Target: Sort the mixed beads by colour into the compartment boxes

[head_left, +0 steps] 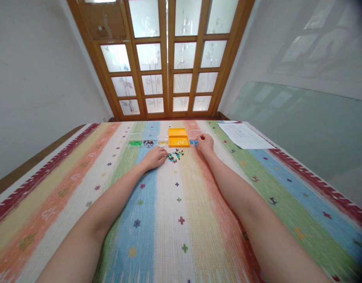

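A small pile of mixed green, blue, white and dark beads (177,155) lies loose on the striped tablecloth. My left hand (156,157) rests on the cloth just left of it, fingers loosely extended with the tips at the pile's edge. At the right end of a row of small boxes is a clear box of blue beads (193,142). Beside it, my right hand (205,144) has its fingers curled together in a pinch; whatever is between them is too small to make out. An orange box (178,133) with its lid up holds white beads (182,142).
Left of the orange box stand clear boxes with yellow beads (162,143), dark brown beads (148,143) and green beads (136,143). A printed paper sheet (244,135) lies at the far right. Beyond the table are wooden doors with glass panes (151,57).
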{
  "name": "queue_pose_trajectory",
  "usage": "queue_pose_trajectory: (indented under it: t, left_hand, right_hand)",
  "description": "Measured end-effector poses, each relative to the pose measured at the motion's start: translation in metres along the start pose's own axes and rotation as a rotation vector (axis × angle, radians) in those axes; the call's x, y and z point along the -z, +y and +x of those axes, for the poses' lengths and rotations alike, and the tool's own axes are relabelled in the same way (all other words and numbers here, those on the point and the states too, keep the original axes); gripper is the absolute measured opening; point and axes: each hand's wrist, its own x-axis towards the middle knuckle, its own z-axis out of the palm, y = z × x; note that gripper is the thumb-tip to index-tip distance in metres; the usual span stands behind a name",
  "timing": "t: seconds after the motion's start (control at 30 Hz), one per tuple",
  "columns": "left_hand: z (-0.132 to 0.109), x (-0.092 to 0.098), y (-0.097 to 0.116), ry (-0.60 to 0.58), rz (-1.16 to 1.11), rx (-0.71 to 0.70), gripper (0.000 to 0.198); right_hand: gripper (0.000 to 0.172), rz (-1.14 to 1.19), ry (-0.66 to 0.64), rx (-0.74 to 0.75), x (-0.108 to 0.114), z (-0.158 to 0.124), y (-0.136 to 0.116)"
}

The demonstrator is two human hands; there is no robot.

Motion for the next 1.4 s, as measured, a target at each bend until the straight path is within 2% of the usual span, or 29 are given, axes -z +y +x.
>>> queue_pose_trajectory:
  t: [0.3, 0.47, 0.73, 0.93, 1.1, 1.4]
  left_hand:
    - [-0.001, -0.003, -0.001, 0.016, 0.014, -0.023, 0.028]
    - [-0.001, -0.002, 0.001, 0.017, -0.011, -0.022, 0.027]
    - [0.000, -0.005, 0.001, 0.012, -0.018, -0.069, 0.029]
    - [0.000, -0.005, 0.002, 0.018, 0.003, -0.079, 0.027]
    - [0.000, -0.003, 0.003, 0.021, 0.034, -0.049, 0.021]
    - [0.000, -0.003, 0.004, 0.008, 0.038, -0.052, 0.023]
  right_hand:
    - [0.025, -0.033, 0.000, -0.013, -0.003, -0.002, 0.003]
    - [0.022, -0.041, -0.041, 0.092, -0.005, -0.012, -0.011]
    - [0.018, -0.069, -0.181, 0.281, -0.010, -0.029, -0.034]
    - [0.017, -0.098, -0.240, 0.337, -0.011, -0.035, -0.042]
    - [0.019, -0.091, -0.256, 0.345, -0.012, -0.036, -0.043]
    - [0.017, -0.081, -0.257, 0.383, -0.013, -0.038, -0.043]
